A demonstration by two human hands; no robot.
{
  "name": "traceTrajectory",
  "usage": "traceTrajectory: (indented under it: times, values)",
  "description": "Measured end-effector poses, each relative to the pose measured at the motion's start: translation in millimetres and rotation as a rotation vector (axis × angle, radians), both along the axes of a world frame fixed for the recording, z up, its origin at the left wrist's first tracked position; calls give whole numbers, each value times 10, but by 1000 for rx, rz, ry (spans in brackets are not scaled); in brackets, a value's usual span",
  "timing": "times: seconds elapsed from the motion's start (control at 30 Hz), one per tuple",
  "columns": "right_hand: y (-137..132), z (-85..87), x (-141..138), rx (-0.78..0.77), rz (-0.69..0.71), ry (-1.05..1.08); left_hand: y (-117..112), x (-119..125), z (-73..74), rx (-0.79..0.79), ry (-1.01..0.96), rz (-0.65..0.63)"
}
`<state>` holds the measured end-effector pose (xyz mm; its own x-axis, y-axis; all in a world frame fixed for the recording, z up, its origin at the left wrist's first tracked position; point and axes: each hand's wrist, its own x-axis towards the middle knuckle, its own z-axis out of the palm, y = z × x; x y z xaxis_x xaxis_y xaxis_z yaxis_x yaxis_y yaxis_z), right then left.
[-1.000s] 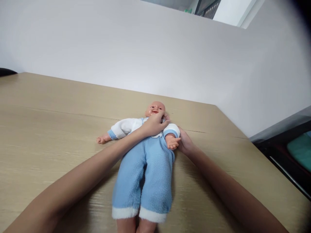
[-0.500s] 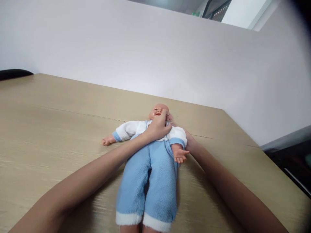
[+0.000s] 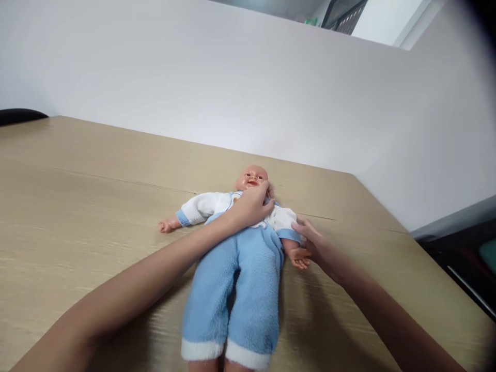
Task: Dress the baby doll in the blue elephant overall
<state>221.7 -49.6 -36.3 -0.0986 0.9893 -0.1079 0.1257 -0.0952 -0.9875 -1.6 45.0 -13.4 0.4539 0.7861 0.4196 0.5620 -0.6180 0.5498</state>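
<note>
A baby doll [image 3: 236, 258] in a blue and white fleece outfit lies on its back, its bald head at the far end. My left hand [image 3: 253, 204] reaches across its chest, fingers closed at the collar and side of the neck under the chin. On the right, my right hand [image 3: 314, 243] is at the doll's arm, with fingertips on the sleeve [image 3: 285, 222] near the blue cuff. Its thumb is partly hidden by the doll's hand [image 3: 300, 258]. The doll's other arm [image 3: 194, 211] stretches out to the left on the table.
Under the doll is a light wooden table [image 3: 96, 170] with a thin seam across it. A pale wall [image 3: 232, 93] rises behind the far edge. A dark curved object [image 3: 21, 116] shows at the left, and dark items [image 3: 453, 258] lie beyond the right edge.
My right hand has come out from behind the doll's shoulder to its forearm, and that arm has shifted outward to the right. My left hand sits slightly lower, uncovering more of the doll's face.
</note>
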Motion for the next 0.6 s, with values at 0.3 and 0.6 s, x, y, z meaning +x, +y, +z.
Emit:
traceTrajectory:
  times: [0.3,0.6]
  values:
    - [-224,-108,128,-59,-110,-124,-118,17,111,7,265,109]
    - [7,-159,781,122,-42,-415,-97,-10,106,26,290,109]
